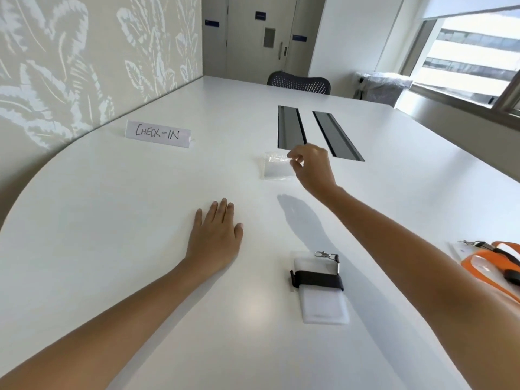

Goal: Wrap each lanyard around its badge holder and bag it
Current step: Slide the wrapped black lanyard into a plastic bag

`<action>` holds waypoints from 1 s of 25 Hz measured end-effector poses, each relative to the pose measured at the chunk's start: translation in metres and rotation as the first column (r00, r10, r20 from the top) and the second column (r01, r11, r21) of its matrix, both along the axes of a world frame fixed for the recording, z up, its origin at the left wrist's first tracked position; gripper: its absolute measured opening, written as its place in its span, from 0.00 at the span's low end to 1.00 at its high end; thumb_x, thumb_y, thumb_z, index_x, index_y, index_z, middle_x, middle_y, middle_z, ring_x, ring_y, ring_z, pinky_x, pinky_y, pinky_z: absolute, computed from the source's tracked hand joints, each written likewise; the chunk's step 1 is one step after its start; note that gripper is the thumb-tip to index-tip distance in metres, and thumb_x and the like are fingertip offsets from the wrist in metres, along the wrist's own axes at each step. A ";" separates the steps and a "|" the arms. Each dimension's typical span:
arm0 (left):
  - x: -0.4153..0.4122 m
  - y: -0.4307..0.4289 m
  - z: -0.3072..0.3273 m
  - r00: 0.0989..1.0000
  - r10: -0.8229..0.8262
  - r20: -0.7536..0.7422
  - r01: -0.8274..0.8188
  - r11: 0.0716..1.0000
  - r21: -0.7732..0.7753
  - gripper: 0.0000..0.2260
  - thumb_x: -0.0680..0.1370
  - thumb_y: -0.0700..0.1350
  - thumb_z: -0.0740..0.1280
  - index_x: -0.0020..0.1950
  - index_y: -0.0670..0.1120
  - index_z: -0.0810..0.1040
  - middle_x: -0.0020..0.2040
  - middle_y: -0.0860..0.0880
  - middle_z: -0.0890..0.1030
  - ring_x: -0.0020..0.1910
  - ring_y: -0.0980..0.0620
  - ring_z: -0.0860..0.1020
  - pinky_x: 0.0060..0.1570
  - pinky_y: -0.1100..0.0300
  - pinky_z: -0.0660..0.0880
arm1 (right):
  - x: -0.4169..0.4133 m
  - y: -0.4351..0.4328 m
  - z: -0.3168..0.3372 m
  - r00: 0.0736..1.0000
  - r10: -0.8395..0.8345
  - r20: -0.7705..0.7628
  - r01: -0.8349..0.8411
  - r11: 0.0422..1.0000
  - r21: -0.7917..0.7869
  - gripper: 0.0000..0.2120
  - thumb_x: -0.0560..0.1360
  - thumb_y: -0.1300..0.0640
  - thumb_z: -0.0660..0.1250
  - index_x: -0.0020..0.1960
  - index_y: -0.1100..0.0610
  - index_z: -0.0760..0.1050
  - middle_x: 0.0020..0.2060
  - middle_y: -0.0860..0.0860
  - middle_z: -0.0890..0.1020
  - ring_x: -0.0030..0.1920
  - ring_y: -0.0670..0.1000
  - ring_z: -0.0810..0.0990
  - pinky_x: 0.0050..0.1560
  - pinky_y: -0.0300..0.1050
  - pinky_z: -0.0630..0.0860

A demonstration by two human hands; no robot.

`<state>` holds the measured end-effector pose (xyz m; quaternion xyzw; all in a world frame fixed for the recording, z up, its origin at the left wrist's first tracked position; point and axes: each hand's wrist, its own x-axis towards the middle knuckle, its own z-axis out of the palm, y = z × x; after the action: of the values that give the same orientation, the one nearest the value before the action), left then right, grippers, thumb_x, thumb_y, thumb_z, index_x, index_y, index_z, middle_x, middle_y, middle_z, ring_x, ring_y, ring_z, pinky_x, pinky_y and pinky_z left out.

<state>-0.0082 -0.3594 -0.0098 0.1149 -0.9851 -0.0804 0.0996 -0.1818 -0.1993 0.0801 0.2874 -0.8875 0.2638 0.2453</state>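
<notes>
Left hand (215, 237): mine, palm down on the table (112, 220), fingers straight, holding nothing.
Right hand (312, 167): reached forward, thumb and forefinger pinching the right edge of the bag (274, 167). The clear bag lies just left of that hand.
Holder (323, 302): white, lying flat, nearer me than the right hand and right of my left hand. A black lanyard (318, 278) is wound around its upper part, with the clip (326, 254) at the top.
Orange lanyards (495, 260): right of my right forearm.
Sign (158, 133), "CHECK-IN": beyond my left hand.
Slots (291, 128): two, just beyond my right hand.
</notes>
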 end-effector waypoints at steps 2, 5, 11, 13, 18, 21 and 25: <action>0.001 0.000 -0.001 1.000 -0.007 -0.007 0.007 1.000 -0.009 0.25 0.83 0.52 0.47 0.78 0.43 0.50 0.80 0.47 0.50 0.78 0.49 0.49 0.75 0.47 0.45 | -0.027 -0.018 -0.001 0.995 -0.088 0.046 0.084 0.993 0.081 0.10 0.76 0.68 0.66 0.56 0.63 0.81 0.52 0.58 0.83 0.53 0.57 0.81 0.55 0.48 0.76; 0.003 0.001 -0.003 1.000 -0.010 -0.013 0.010 1.000 -0.007 0.25 0.83 0.52 0.46 0.78 0.43 0.49 0.80 0.46 0.49 0.78 0.49 0.49 0.75 0.47 0.45 | -0.061 -0.038 -0.005 0.973 -0.195 0.120 0.171 0.967 0.191 0.13 0.76 0.69 0.64 0.59 0.61 0.80 0.55 0.58 0.81 0.56 0.58 0.79 0.55 0.48 0.76; 0.000 -0.003 -0.004 0.998 -0.055 -0.028 0.055 0.998 0.020 0.27 0.82 0.52 0.44 0.78 0.42 0.47 0.80 0.44 0.47 0.78 0.48 0.46 0.75 0.45 0.41 | -0.108 -0.067 -0.014 0.943 -0.292 0.160 0.229 0.918 0.323 0.17 0.76 0.70 0.63 0.62 0.59 0.78 0.61 0.56 0.79 0.61 0.57 0.77 0.57 0.46 0.76; 0.002 -0.003 -0.004 0.998 -0.061 -0.034 0.062 0.998 0.018 0.27 0.82 0.52 0.44 0.78 0.41 0.47 0.79 0.43 0.47 0.78 0.47 0.45 0.75 0.45 0.41 | -0.116 -0.072 -0.019 0.925 -0.333 0.181 0.250 0.896 0.366 0.18 0.77 0.67 0.64 0.65 0.56 0.77 0.63 0.53 0.78 0.63 0.56 0.75 0.58 0.46 0.73; -0.001 -0.005 -0.005 0.996 -0.069 -0.055 0.071 0.997 0.040 0.28 0.82 0.52 0.44 0.78 0.40 0.46 0.79 0.42 0.46 0.78 0.45 0.44 0.75 0.44 0.40 | -0.121 -0.082 -0.034 0.916 -0.395 0.071 0.347 0.868 0.356 0.10 0.74 0.64 0.70 0.53 0.54 0.81 0.55 0.51 0.83 0.60 0.54 0.77 0.61 0.47 0.69; 0.000 -0.004 -0.006 0.996 -0.071 -0.049 0.073 0.997 0.040 0.28 0.82 0.52 0.44 0.78 0.40 0.45 0.79 0.42 0.45 0.78 0.45 0.43 0.75 0.43 0.39 | -0.119 -0.083 -0.034 0.917 -0.398 -0.017 0.386 0.877 0.287 0.08 0.74 0.66 0.69 0.50 0.56 0.81 0.52 0.53 0.83 0.57 0.56 0.78 0.59 0.49 0.69; 0.000 -0.004 -0.006 0.996 -0.067 -0.053 0.069 0.997 0.044 0.28 0.82 0.52 0.44 0.78 0.40 0.46 0.79 0.42 0.46 0.78 0.46 0.44 0.75 0.43 0.40 | -0.113 -0.082 -0.023 0.921 -0.371 -0.114 0.388 0.868 0.309 0.10 0.74 0.69 0.66 0.48 0.57 0.82 0.48 0.54 0.84 0.52 0.57 0.79 0.58 0.50 0.70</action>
<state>-0.0083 -0.3639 -0.0163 0.0813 -0.9835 -0.1092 0.1193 -0.2953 -0.2808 0.0567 0.1504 -0.9513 0.0527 0.2639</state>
